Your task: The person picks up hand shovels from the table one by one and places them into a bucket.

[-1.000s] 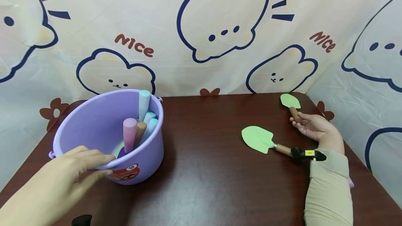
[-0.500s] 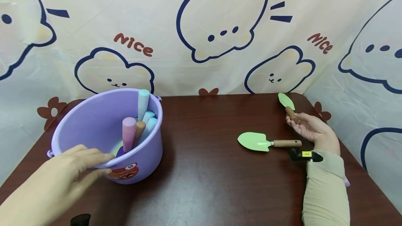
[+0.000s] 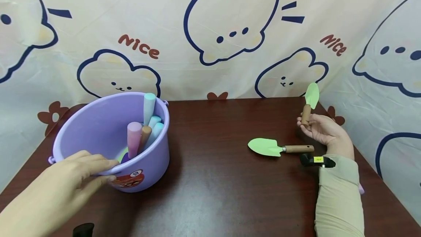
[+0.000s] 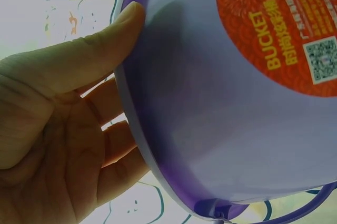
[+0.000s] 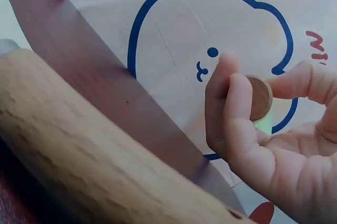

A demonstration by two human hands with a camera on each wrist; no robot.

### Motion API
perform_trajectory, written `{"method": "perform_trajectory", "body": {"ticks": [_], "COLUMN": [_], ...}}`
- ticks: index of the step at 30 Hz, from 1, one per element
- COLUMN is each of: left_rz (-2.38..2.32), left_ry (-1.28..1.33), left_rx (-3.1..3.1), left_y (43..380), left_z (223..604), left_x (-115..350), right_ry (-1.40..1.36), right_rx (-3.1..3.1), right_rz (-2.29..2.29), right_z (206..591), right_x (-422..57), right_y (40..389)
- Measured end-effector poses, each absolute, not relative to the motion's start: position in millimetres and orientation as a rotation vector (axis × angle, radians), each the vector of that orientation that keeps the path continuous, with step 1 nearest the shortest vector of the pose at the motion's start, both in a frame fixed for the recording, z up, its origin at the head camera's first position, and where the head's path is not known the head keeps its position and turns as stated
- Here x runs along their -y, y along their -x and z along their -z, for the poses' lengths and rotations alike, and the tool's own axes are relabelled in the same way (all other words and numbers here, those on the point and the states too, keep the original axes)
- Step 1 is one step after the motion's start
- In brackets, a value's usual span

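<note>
My left hand (image 3: 77, 173) grips the near left rim of a purple bucket (image 3: 152, 165), thumb on the outer wall and fingers over the edge, as the left wrist view (image 4: 79, 124) also shows. At the far right, my right hand (image 3: 325, 131) pinches the wooden handle of a small green hand trowel (image 3: 312, 96), held blade up above the table. The handle's round end (image 5: 261, 99) shows between thumb and fingers in the right wrist view. Left of that forearm lies a second green trowel (image 3: 264, 147), its blade pointing left.
Inside the bucket stand several handles: a pink one (image 3: 133, 140), a brown one (image 3: 145, 136) and pale blue ones (image 3: 149, 105). A pinkish-purple thing (image 3: 361, 189) peeks from behind the right sleeve. Printed cloth (image 3: 197, 76) hangs behind the dark wooden table (image 3: 210, 193).
My right hand has lifted the small trowel off the table and turned its blade upward. The lying trowel has swung level, its handle now apart from the wrist camera. The left hand stays put.
</note>
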State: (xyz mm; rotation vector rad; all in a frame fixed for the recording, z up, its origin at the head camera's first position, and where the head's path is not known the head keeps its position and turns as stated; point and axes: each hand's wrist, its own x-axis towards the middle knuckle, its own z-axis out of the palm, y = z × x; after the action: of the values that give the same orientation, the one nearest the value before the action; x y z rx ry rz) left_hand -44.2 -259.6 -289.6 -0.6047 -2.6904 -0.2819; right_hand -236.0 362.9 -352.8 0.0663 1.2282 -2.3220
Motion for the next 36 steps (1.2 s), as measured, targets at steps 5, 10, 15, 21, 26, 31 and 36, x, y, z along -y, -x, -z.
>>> {"method": "perform_trajectory", "body": {"ticks": [5,10,15,21,26,31,36], "left_rz": [0.286,0.299,0.305,0.301,0.298,0.297,0.297], "left_ry": [0.589,0.585,0.604,0.618,0.631,0.623,0.589], "left_rx": [2.705,2.704,2.678,2.668,2.650,2.653,2.698], "left_y": [44,43,44,44,44,44,44], "left_z": [290,290,289,289,289,289,290], "left_x": [260,259,259,259,259,259,259], "right_ry": [-0.065,-0.114,-0.104,-0.100,-0.026,0.097,0.161], "right_rx": [-1.300,-1.425,-1.485,-1.505,-1.526,-1.503,-1.503], "right_rz": [2.289,2.272,2.276,2.296,2.291,2.295,2.304], "right_z": [348,342,338,331,322,312,303], "right_x": [-359,-356,-352,-346,-341,-331,-321], "right_y": [236,233,233,232,229,226,222]}}
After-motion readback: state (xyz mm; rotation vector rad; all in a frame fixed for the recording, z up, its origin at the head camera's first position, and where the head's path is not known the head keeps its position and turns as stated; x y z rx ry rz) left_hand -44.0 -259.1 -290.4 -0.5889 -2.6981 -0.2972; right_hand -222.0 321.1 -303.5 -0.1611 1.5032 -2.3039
